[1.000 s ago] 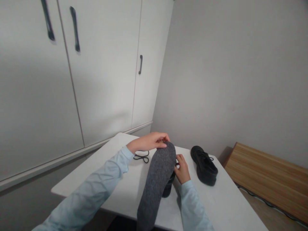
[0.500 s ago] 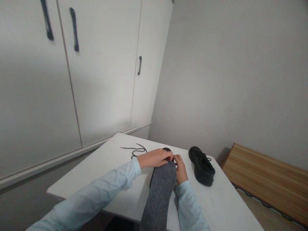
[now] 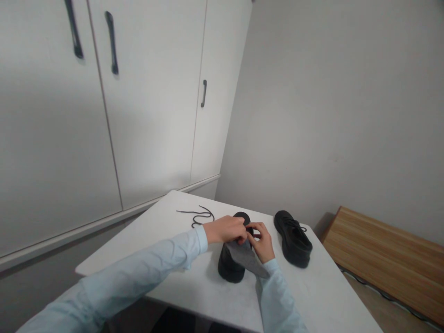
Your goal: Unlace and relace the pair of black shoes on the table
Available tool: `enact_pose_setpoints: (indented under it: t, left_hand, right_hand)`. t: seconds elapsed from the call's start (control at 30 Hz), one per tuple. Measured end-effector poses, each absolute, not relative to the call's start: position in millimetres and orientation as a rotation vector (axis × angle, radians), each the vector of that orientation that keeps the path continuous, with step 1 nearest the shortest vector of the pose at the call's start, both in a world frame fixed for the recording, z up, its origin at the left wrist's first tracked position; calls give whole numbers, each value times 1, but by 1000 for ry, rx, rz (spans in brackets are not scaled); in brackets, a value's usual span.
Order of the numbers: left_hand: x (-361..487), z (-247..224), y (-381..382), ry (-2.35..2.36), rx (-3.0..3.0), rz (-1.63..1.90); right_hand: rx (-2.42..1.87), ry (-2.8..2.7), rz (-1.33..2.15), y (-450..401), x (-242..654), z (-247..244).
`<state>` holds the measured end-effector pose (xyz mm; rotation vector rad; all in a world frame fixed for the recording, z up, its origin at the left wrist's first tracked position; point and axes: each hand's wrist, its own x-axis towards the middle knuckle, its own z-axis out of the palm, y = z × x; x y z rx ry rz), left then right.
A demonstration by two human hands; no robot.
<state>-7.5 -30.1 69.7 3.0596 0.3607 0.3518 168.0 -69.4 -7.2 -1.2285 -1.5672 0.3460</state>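
Note:
A black shoe (image 3: 231, 269) stands on the white table below my hands, its heel end towards me. A flat grey felt-like piece (image 3: 247, 259) lies over its opening and sticks out to the right, towards my right wrist. My left hand (image 3: 229, 229) is closed, its curled fingers at the upper end of the grey piece. Close against it, my right hand (image 3: 262, 241) pinches thumb and forefinger together over the shoe's front; what lies between these fingertips is too small to make out. The hands hide the middle of the shoe.
A second black shoe (image 3: 294, 240) with laces in it stands to the right on the table (image 3: 166, 222). A loose dark shoelace (image 3: 201, 216) lies left of my hands. White cupboards (image 3: 156, 115) rise at the left, and a wooden board (image 3: 385, 259) is beyond the right edge.
The grey piece, which reached long and wide down towards me, now lies tipped to the right. The shoe's heel has come into view. Both hands stay close together over the shoe.

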Motion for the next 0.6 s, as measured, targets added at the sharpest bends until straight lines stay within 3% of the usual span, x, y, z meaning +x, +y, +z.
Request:
enact_pose_setpoints:
  t: [0.27, 0.6]
  left_hand:
    - [7, 71, -35, 541, 3171, 357]
    - [30, 71, -44, 614, 3060, -47]
  right_hand:
    - [-1218, -1509, 403, -68, 170, -9]
    - [-1218, -1510, 469, -68, 173, -9]
